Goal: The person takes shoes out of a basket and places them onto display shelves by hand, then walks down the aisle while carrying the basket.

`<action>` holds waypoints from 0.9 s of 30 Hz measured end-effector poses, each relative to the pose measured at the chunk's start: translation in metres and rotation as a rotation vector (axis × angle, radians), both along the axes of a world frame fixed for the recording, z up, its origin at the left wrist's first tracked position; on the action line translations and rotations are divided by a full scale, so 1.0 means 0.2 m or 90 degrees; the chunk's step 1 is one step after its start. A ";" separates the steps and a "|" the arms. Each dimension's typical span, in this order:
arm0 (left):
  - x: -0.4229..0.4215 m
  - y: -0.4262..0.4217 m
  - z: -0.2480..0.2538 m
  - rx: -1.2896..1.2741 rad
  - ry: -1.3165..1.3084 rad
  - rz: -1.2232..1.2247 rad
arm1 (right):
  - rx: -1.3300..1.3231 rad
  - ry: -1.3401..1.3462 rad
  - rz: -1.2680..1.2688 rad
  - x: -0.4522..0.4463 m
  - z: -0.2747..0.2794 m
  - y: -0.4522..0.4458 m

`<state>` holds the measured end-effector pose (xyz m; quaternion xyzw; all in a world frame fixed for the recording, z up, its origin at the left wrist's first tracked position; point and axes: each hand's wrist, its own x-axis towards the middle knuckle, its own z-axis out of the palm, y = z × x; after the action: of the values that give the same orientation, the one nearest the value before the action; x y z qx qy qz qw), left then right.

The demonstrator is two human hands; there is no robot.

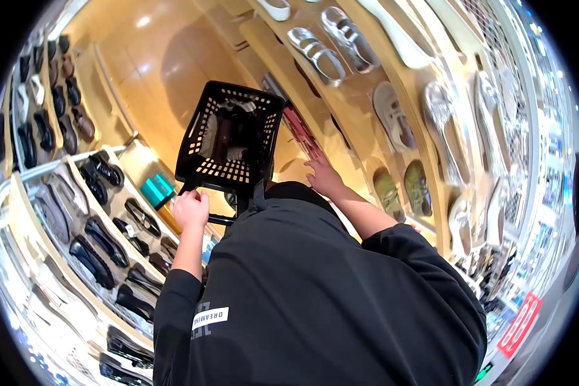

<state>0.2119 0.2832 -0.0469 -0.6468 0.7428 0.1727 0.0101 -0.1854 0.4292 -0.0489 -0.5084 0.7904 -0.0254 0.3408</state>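
Note:
My left hand (191, 209) is wrapped around the handle at the near side of a black plastic shopping basket (198, 119). Inside the basket lie dark and brown items, with something silvery at the far end; their kinds are hard to make out. To the right of the basket, my right hand (323, 177) is empty, its fingers apart and partly bent. Just beyond those fingers is a pinkish-red, box-like item (297, 127) low at the shelf's foot. Whether the fingertips touch it, I cannot tell.
Tiered shelves on the right carry silver sandals (316, 56), olive shoes (418, 188) and silver flats (445, 128). Dark shoes (106, 241) fill the racks on the left. A teal box (157, 191) stands by the left rack's end. Shiny tan floor (154, 71) stretches ahead.

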 end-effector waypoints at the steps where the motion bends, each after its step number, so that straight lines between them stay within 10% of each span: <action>1: 0.02 0.01 0.01 0.021 -0.012 -0.056 | -0.007 0.005 -0.018 0.01 -0.01 0.08; 11: 0.11 0.07 0.00 0.054 -0.078 -0.278 | 0.128 0.012 -0.259 0.33 -0.04 0.84; 27: 0.06 0.19 0.07 0.147 -0.137 -0.212 | 0.271 -0.019 -0.353 0.34 -0.14 1.60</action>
<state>0.2234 0.3210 -0.0325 -0.5247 0.8092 0.1824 0.1914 -0.1173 0.7492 -0.0770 -0.1911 0.8809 0.0411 0.4311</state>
